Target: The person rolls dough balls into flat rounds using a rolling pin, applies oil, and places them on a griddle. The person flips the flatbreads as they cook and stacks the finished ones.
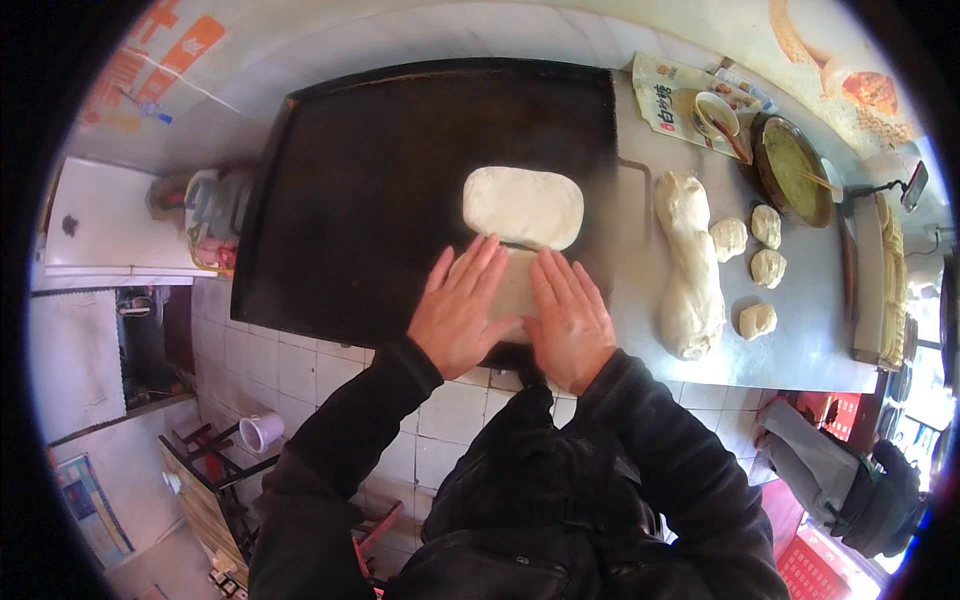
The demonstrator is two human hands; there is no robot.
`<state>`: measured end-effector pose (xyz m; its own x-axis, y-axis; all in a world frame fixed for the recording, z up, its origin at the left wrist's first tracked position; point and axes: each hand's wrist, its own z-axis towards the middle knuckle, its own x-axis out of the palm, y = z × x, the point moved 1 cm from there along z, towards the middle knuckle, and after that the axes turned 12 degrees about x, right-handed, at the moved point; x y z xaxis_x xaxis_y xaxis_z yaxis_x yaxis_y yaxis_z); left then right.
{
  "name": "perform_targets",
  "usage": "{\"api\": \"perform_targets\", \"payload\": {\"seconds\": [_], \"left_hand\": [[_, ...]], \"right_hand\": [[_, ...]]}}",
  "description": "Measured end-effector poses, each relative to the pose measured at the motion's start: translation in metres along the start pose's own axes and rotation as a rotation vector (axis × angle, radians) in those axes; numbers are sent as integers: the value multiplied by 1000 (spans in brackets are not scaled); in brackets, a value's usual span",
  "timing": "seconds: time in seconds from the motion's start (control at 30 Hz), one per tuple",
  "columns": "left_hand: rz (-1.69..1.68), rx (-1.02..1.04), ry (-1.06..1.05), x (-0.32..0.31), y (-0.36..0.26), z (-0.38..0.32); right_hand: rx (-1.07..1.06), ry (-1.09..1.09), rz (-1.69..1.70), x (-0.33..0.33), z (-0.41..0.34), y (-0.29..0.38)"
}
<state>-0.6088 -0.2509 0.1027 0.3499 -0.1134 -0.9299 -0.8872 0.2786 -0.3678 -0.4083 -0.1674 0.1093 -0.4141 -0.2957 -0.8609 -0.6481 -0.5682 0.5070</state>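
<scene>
Both my hands lie palm down, fingers spread, on a flattened piece of dough (514, 289) at the near edge of a large dark griddle (375, 187). My left hand (469, 307) covers its left side and my right hand (568, 315) its right side, with the thumbs almost meeting between them. Just beyond my fingertips lies another flat, rounded oblong of dough (523, 206). On the steel worktop to the right rest a long twisted roll of dough (690, 270) and several small dough lumps, one of them (728, 239) close beside the roll.
At the worktop's (795, 360) back right are a round pan of yellowish-green liquid (795, 172) with a utensil in it, and a bowl with a spoon (715, 116) on a printed bag (660, 97). A person (840, 480) is at the lower right. A stool (217, 457) stands lower left.
</scene>
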Motion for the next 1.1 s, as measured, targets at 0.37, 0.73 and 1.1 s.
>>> {"api": "perform_targets", "payload": {"seconds": [0.37,0.73,1.1], "left_hand": [[-48,-2,39,-31,-26,-31],[-106,-70,182,-25,-38,-58],[-16,0,-199,-40,-19,6]], "right_hand": [[-62,151,-6,-26,-22,5],[-5,108,96,-21,-23,-4],[31,-87,360,-48,-17,-12]]}}
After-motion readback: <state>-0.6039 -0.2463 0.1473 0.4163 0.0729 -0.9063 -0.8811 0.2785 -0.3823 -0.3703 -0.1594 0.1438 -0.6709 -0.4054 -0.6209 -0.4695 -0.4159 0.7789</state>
